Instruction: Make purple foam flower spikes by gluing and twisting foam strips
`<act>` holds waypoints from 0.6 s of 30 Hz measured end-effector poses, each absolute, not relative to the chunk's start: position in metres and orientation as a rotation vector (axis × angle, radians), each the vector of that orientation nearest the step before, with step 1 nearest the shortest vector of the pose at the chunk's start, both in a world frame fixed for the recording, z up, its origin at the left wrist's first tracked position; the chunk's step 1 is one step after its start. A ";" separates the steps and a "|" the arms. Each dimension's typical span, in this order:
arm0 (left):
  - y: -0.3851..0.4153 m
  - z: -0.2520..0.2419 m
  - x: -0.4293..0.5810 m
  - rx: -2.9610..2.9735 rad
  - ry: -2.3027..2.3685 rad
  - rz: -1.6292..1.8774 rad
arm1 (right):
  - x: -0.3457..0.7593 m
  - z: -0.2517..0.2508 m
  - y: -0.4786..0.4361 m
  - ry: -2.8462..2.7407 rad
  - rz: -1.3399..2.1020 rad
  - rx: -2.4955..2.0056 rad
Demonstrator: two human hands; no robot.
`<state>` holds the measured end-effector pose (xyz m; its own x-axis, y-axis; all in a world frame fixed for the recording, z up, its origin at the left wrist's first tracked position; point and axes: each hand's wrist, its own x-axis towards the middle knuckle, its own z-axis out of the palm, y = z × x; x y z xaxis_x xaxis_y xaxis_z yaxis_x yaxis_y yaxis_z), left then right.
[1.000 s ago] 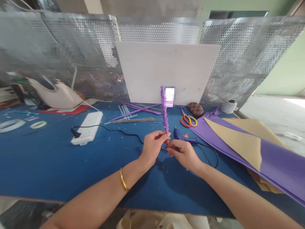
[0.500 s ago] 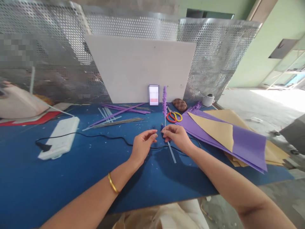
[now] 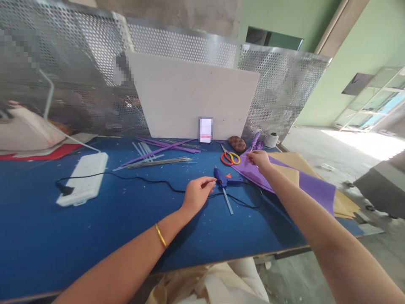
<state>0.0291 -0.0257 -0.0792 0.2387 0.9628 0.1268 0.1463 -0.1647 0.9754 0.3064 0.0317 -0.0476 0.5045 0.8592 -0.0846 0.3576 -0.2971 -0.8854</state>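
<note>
My right hand is closed on the thin stem of a purple artificial flower, a fuzzy spike like lavender, above the purple sheets. Another purple flower lies just behind it. My left hand hovers over the table with its fingers loosely bent and apart from the thumb, nothing visible in it. Just right of its fingertips lies a blue hot glue gun with an orange trigger. A clear glue stick pokes out of its back.
Red-and-yellow scissors and a brown checked pouch lie behind the glue gun. Thin wires, purple strips and glue sticks lie back left. A black cord runs to the white power strip. A phone stands upright.
My right hand has moved right and away from me with the purple flower, from above the glue gun to over the purple sheets. The left hand stays near the glue gun. The view has shifted slightly.
</note>
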 end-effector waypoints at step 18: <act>-0.019 -0.084 0.028 1.777 1.146 1.053 | 0.215 -0.057 -0.042 -1.969 -0.438 -1.515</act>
